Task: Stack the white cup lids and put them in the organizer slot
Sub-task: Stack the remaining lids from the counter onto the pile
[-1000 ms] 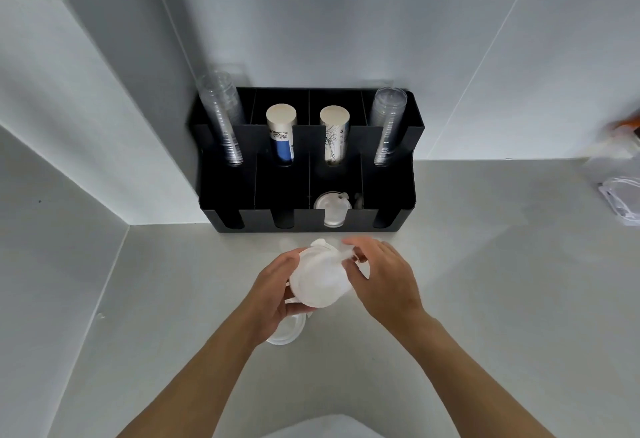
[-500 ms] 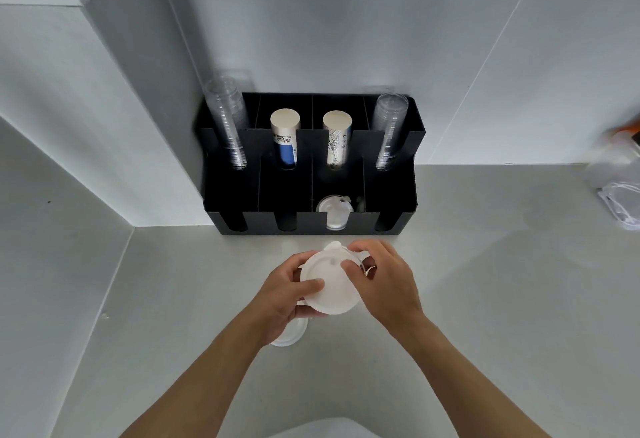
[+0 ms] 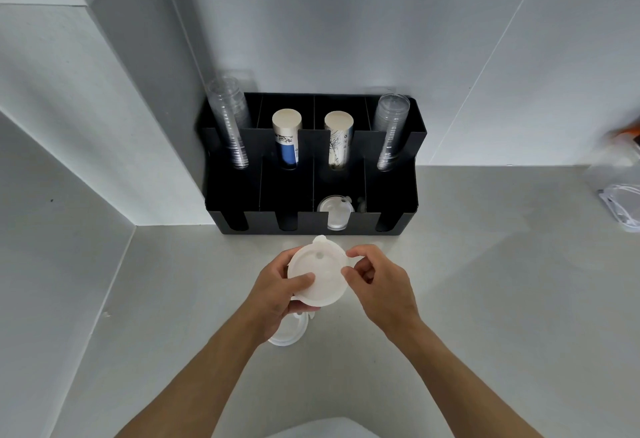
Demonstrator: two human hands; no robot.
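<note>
In front of the black organizer point(image 3: 311, 191), I hold the stack of white lids point(image 3: 317, 275) above the counter point(image 3: 485, 299). My left hand point(image 3: 277, 294) is closed around its left side. My right hand point(image 3: 379, 285) pinches its right edge. One more lid point(image 3: 289, 332) lies below my left hand.

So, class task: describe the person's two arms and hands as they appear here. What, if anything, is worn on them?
Both forearms are bare up to the bottom edge of the picture, with no sleeves showing. The left hand and right hand wear no gloves, and no watch, bracelet or ring can be seen. The fingers are uncovered, with short nails.
</note>
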